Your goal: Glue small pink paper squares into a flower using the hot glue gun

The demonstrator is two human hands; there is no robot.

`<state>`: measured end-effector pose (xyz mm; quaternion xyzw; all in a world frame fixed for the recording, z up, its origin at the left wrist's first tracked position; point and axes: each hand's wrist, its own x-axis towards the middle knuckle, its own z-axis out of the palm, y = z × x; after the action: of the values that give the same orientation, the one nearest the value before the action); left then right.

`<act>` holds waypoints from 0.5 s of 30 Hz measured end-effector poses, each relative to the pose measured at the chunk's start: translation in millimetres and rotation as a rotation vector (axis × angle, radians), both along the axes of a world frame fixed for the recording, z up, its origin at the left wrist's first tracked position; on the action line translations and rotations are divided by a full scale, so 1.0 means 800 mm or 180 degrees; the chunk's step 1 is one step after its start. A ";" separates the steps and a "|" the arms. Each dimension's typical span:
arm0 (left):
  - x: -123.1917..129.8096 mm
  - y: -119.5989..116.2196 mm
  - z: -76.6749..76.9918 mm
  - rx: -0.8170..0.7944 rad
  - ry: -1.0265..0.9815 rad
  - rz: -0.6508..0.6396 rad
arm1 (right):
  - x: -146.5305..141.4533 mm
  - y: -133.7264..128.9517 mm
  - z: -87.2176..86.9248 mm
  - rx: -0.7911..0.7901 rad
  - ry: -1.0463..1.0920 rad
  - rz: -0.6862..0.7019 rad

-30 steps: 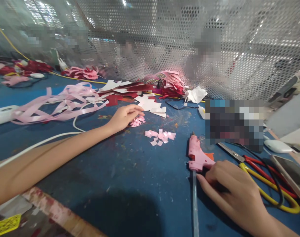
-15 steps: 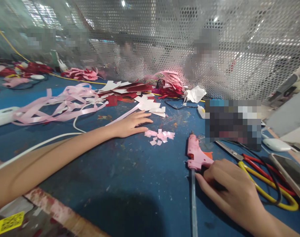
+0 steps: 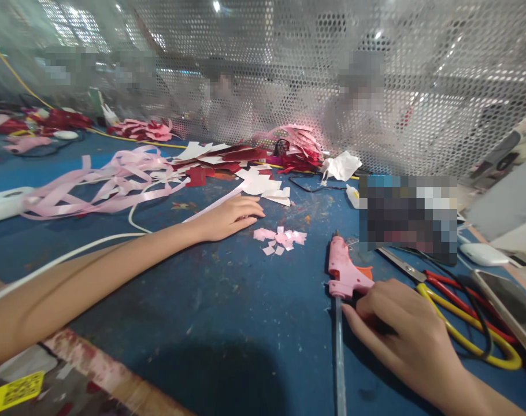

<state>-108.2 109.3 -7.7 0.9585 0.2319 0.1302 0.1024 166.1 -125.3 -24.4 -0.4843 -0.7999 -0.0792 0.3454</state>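
My left hand [image 3: 234,218] rests palm down on the blue table [image 3: 211,300], fingers loosely apart and slightly bent, with nothing seen in it. Small pink ribbon pieces [image 3: 284,238] lie just right of its fingertips. Behind it are white paper pieces [image 3: 263,184] and a pink ribbon strip [image 3: 215,203]. At the right, my right hand [image 3: 402,323] is closed round the handle of a pink glue gun [image 3: 341,263], which lies on its side, nozzle pointing away. A long clear glue stick [image 3: 340,358] sticks out of its rear towards me.
Scissors [image 3: 471,312] with red and yellow handles and a phone [image 3: 512,312] lie right of my right hand. Looped pink ribbon [image 3: 102,185], a white cable [image 3: 72,260] and red and pink strips [image 3: 297,144] are further back, before a perforated metal screen [image 3: 267,69].
The fingers of my left hand have bent and drawn back slightly from the small pink pieces. My right hand and the glue gun look unmoved.
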 end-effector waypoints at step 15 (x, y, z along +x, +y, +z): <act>-0.003 0.000 -0.002 0.0239 -0.0458 0.0409 | 0.000 0.000 0.001 0.0022 0.0009 -0.0046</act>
<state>-110.7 109.2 -9.0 0.9330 0.2799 0.2136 0.0742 165.7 -125.2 -23.7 -0.4891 -0.7956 -0.0838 0.3475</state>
